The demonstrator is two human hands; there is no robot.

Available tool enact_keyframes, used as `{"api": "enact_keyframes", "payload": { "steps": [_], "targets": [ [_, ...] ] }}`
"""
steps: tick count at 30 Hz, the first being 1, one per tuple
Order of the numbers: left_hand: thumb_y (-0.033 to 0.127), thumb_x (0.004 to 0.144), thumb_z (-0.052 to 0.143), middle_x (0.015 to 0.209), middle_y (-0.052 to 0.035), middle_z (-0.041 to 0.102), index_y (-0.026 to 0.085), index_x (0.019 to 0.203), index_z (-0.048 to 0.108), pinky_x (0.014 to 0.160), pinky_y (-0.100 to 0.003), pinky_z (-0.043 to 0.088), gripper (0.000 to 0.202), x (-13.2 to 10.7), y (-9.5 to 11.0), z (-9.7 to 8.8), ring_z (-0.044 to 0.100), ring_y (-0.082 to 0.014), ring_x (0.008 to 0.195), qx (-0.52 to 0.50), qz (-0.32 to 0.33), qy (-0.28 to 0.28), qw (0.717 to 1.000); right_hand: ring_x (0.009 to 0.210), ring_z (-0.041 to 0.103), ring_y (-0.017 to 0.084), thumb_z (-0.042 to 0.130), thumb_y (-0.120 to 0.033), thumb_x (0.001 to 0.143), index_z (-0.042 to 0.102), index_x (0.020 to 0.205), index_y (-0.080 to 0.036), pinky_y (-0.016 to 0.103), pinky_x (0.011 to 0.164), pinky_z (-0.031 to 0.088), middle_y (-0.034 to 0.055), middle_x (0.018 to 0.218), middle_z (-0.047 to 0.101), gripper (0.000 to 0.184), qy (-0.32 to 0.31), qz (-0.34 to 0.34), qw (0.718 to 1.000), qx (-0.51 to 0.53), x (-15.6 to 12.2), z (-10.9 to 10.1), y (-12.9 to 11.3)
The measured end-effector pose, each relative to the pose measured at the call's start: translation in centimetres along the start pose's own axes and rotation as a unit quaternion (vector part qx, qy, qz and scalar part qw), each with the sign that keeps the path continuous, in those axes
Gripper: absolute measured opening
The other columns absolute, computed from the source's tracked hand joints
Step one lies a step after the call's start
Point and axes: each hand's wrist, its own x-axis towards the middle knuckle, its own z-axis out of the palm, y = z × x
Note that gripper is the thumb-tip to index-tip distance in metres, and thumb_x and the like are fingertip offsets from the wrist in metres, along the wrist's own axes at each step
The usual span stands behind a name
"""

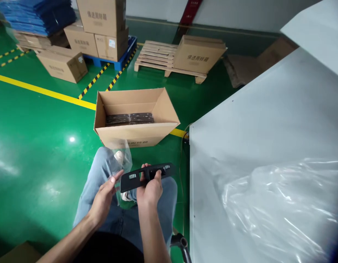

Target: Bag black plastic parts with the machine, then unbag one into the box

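Both hands sit low over the lap in jeans: the right hand (149,190) is curled around the middle of a black plastic panel (147,175), thumb on top, while the left hand (104,199) pinches a clear plastic bag (121,159) at the panel's 9 o'clock end. Panel's long axis runs from 8 to 2 o'clock, slotted face upward. An open cardboard box (136,113) stands on the floor at 12 o'clock.

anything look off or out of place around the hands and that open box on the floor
Nothing stands out. The right hand holds a long black plastic panel level, the left hand pinches a clear plastic bag beside it, and the open brown cardboard box sits upright with dark parts stacked flat inside.
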Motion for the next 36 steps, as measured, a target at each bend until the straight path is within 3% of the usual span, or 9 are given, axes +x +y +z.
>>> {"api": "enact_keyframes", "payload": {
  "steps": [3, 9, 14, 17, 20, 25, 29, 36],
  "targets": [
    [0.076, 0.087, 0.068, 0.137, -0.0119, 0.074, 0.022, 0.122, 0.080, 0.133, -0.050, 0.026, 0.065, 0.5, -0.5, 0.0, 0.051, -0.0349, 0.149, 0.020, 0.002, 0.024, 1.000, 0.085, 0.080, 0.016, 0.059, -0.034, 0.103, 0.067, 0.109, -0.020, 0.031, 0.092, 0.067, 0.0010, 0.086, 0.081, 0.017, -0.006, 0.002, 1.000, 0.008, 0.0, 0.4, 0.1],
    [0.073, 0.086, 0.073, 0.125, -0.0101, 0.079, 0.023, 0.113, 0.083, 0.130, -0.046, 0.033, 0.057, 0.9, -1.3, -0.4, 0.061, -0.0353, 0.137, 0.053, 0.055, 0.028, 0.997, 0.085, 0.080, 0.016, 0.062, -0.039, 0.100, 0.063, 0.116, -0.023, 0.031, 0.087, 0.067, -0.0013, 0.085, 0.080, 0.023, -0.012, -0.011, 1.000, -0.012, 0.3, 0.7, 1.5],
    [0.080, 0.084, 0.070, 0.126, -0.0126, 0.078, 0.020, 0.113, 0.082, 0.103, -0.045, 0.059, 0.068, 0.6, -0.8, -0.4, 0.064, -0.0385, 0.130, 0.031, 0.061, 0.030, 0.997, 0.084, 0.080, 0.018, 0.062, -0.046, 0.097, 0.062, 0.112, -0.025, 0.034, 0.086, 0.067, -0.0003, 0.088, 0.080, 0.025, -0.021, -0.012, 0.999, -0.033, 0.4, 0.7, 2.9],
    [0.069, 0.081, 0.081, 0.126, -0.0118, 0.078, 0.020, 0.112, 0.082, 0.089, -0.039, 0.062, 0.058, 0.5, -0.2, -0.3, 0.067, -0.0365, 0.123, 0.050, 0.049, 0.041, 0.997, 0.086, 0.080, 0.019, 0.061, -0.046, 0.097, 0.062, 0.113, -0.027, 0.036, 0.086, 0.067, -0.0017, 0.087, 0.080, 0.025, -0.027, -0.009, 0.999, -0.037, 0.1, 0.5, 3.2],
    [0.061, 0.078, 0.087, 0.121, -0.0113, 0.079, 0.020, 0.114, 0.082, 0.085, -0.036, 0.062, 0.056, 0.9, 0.8, -0.1, 0.070, -0.0342, 0.117, 0.082, 0.044, 0.042, 0.995, 0.092, 0.081, 0.020, 0.062, -0.048, 0.095, 0.063, 0.114, -0.027, 0.038, 0.090, 0.067, -0.0016, 0.091, 0.082, 0.028, -0.038, -0.005, 0.999, -0.037, 0.1, 0.3, 3.5],
    [0.057, 0.077, 0.086, 0.116, -0.0121, 0.081, 0.019, 0.113, 0.083, 0.089, -0.038, 0.061, 0.052, 2.8, 4.6, 1.1, 0.073, -0.0350, 0.112, 0.181, 0.101, 0.042, 0.977, 0.105, 0.078, 0.017, 0.065, -0.050, 0.090, 0.065, 0.104, -0.028, 0.032, 0.092, 0.064, -0.0014, 0.101, 0.082, 0.026, -0.053, 0.000, 0.998, -0.045, 2.0, 0.2, 3.9],
    [0.044, 0.080, 0.083, 0.117, -0.0091, 0.082, 0.023, 0.108, 0.086, 0.101, -0.037, 0.057, 0.035, 4.9, 9.0, 3.3, 0.074, -0.0340, 0.113, 0.321, 0.188, -0.014, 0.928, 0.099, 0.078, 0.018, 0.065, -0.056, 0.088, 0.065, 0.098, -0.026, 0.032, 0.089, 0.065, 0.0011, 0.096, 0.080, 0.032, -0.097, 0.021, 0.993, -0.063, 4.1, -0.3, 3.9],
    [0.038, 0.083, 0.079, 0.116, -0.0091, 0.082, 0.021, 0.117, 0.084, 0.085, -0.035, 0.060, 0.039, 8.7, 15.3, 7.6, 0.078, -0.0339, 0.101, 0.421, 0.220, -0.126, 0.871, 0.087, 0.077, 0.023, 0.056, -0.070, 0.093, 0.069, 0.089, -0.028, 0.038, 0.079, 0.066, 0.0030, 0.088, 0.078, 0.044, -0.124, 0.057, 0.987, -0.086, 7.5, -1.6, 3.1]
  ]
}}
